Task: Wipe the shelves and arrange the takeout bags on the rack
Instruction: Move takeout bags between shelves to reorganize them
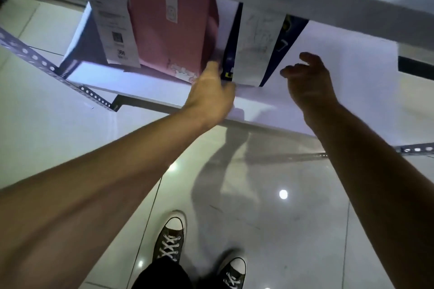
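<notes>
My left hand [211, 91] pinches the dark navy paper takeout bag [231, 54] at its lower corner, nudging it toward the pink paper bag [169, 37] at nine o'clock — my right hand [305, 77] hovers loosely curled, empty, at three o'clock.

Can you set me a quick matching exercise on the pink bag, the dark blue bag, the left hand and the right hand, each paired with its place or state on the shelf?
Column one:
1. pink bag
2. dark blue bag
3. left hand
4. right hand

Column two:
A. fingers loosely curled, holding nothing, over the bare white shelf
B. stands furthest left, with a long receipt numbered 366 hanging on its front
C. at the lower left corner of the dark blue bag
D. stands right of the pink bag, a white receipt covering its front

Pairs: 1-B, 2-D, 3-C, 4-A
</notes>
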Demonstrator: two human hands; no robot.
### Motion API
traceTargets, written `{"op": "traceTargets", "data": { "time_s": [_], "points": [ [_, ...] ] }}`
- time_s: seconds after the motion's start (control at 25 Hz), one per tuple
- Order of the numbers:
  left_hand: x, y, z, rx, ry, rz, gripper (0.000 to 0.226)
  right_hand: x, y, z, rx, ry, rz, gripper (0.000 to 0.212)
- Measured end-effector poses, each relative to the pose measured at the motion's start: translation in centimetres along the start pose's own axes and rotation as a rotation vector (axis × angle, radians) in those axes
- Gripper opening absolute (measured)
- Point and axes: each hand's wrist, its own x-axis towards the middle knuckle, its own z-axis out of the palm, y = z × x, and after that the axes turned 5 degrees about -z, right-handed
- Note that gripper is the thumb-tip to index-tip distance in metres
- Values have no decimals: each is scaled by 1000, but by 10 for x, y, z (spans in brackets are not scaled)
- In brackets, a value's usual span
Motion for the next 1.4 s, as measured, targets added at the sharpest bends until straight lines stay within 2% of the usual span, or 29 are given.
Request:
{"op": "traceTargets", "data": {
  "time_s": [0.08,0.12,0.24,0.36,0.44,0.64,1.0,1.2,1.4],
  "points": [
    [34,17,5,56,33,-69,42,21,-10,4,82,31,47,60],
    [48,27,5,68,37,-86,49,28,-14,7,122,30,53,59],
    [72,42,3,-9,-65,38,62,33,-21,12,155,13,22,37],
    [75,41,3,-4,-130,125,50,24,-22,12,219,34,-11,30],
    [64,33,5,-44,-95,142,41,11,-18,13,228,66,-47,29],
    [9,8,-8,-136,-67,100,17,-47,4,15,153,216,8,21],
    [-123,-31,-48,-95,-69,-30,13,-186,18,5,162,136,120,17],
    [-207,-20,-85,-114,-53,-60,14,-264,-18,-25,178,115,115,22],
    [-291,28,-152,-194,-36,-87,14,-334,-95,-62,190,49,58,27]
  ]
}}
